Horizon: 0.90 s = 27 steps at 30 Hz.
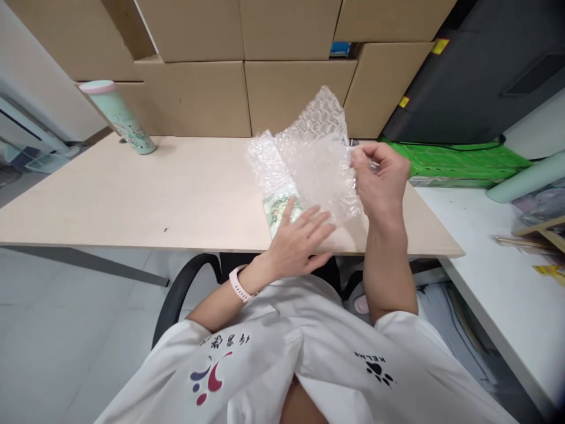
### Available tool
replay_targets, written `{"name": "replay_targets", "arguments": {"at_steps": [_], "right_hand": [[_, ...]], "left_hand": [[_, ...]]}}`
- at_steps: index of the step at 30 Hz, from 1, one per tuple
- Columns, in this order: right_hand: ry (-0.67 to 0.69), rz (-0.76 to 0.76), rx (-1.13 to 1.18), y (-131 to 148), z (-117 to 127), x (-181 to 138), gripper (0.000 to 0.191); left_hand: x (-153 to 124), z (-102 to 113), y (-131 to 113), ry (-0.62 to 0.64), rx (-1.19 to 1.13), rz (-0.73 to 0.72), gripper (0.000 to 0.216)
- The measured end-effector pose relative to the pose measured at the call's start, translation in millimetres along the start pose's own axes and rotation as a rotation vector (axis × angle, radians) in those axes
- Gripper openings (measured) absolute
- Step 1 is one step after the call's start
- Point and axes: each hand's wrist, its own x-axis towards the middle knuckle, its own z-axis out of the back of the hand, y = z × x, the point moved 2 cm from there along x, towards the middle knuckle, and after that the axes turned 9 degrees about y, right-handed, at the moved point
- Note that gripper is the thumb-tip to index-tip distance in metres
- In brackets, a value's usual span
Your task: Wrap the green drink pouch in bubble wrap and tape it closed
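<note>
A sheet of clear bubble wrap point(309, 156) stands up from the near edge of the pale wooden table point(132, 194). My right hand point(380, 176) pinches its right edge, fingers closed. My left hand point(300, 238) lies flat with fingers spread on the lower part of the wrap. Under it a green patterned object point(278, 209) shows through the plastic; its shape is mostly hidden.
A mint-green bottle with a pink lid point(119, 118) stands at the table's far left. Stacked cardboard boxes point(247, 70) line the back. A green crate point(454, 162) and a black case point(485, 70) sit at right, beside a white table point(494, 277) with clutter.
</note>
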Motion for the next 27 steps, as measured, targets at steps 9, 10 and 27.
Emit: {"name": "replay_targets", "arguments": {"at_steps": [9, 10, 27], "right_hand": [[-0.173, -0.072, -0.207, -42.6, 45.7, -10.2, 0.02], [-0.179, -0.08, -0.215, -47.4, 48.2, -12.0, 0.019], [-0.11, -0.032, -0.593, -38.0, 49.5, -45.3, 0.022]], "left_hand": [[-0.9, 5.3, 18.5, 0.084, 0.226, 0.103, 0.025], [-5.5, 6.9, 21.7, 0.035, 0.19, 0.121, 0.022], [-62.3, 10.8, 44.1, -0.103, -0.118, 0.532, 0.04]]}}
